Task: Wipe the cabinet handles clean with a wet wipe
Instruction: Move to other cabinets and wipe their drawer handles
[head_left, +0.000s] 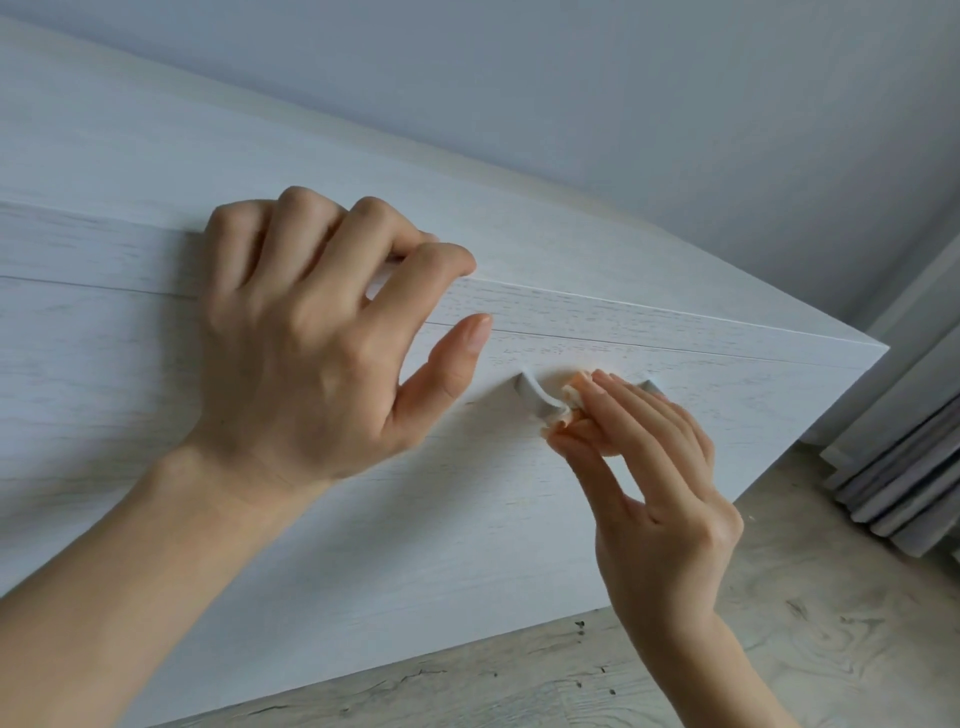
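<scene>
A white wood-grain cabinet (311, 519) fills the view, seen from above. A pale curved handle (537, 400) sits on its drawer front. My right hand (654, 483) pinches a small crumpled wet wipe (569, 400) against the middle of the handle; the handle's right end (649, 387) peeks out behind the fingers. My left hand (322, 353) rests at the cabinet's top front edge, fingers curled over the edge, thumb stretched out toward the handle.
The cabinet's right corner (883, 345) ends near a grey folded curtain (898, 483). Light wood-pattern floor (675, 665) lies below the cabinet front. A plain grey wall (571, 104) stands behind.
</scene>
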